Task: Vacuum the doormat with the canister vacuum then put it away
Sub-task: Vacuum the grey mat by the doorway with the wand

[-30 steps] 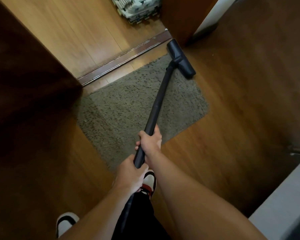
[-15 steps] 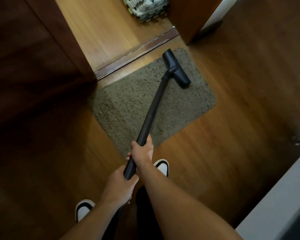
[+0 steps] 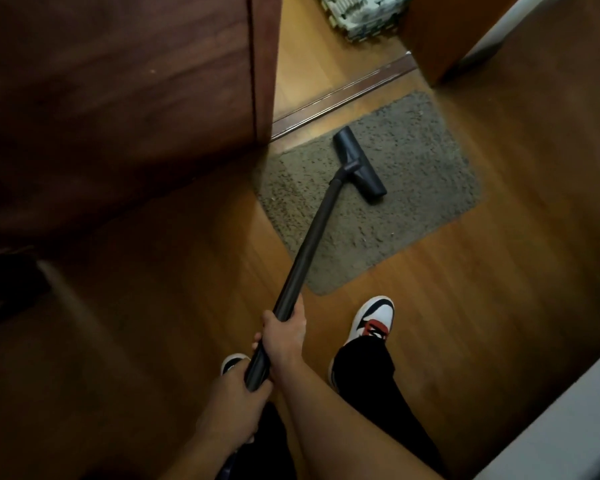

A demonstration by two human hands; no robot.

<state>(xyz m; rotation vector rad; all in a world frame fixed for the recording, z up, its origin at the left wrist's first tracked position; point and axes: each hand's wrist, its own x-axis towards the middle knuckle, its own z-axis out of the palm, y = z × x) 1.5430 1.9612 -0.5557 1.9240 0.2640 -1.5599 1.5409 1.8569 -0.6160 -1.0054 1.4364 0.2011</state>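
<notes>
A grey-brown doormat (image 3: 413,188) lies on the wooden floor just inside a doorway. The black floor head (image 3: 359,166) of the vacuum rests on the mat near its middle. A long dark vacuum wand (image 3: 312,244) runs from the head back to me. My right hand (image 3: 284,337) grips the wand higher up. My left hand (image 3: 236,403) holds its near end just below. The canister itself is out of sight.
A dark wooden door (image 3: 118,98) stands to the left of the mat. A metal threshold strip (image 3: 343,95) crosses the doorway, with stacked patterned foam tiles (image 3: 364,12) beyond. My shoes (image 3: 371,323) stand near the mat's front corner. A pale surface edge (image 3: 551,427) sits at lower right.
The floor head has been pulled back from the mat's far edge toward its middle. I have stepped back, and the view has shifted left so more of the door shows.
</notes>
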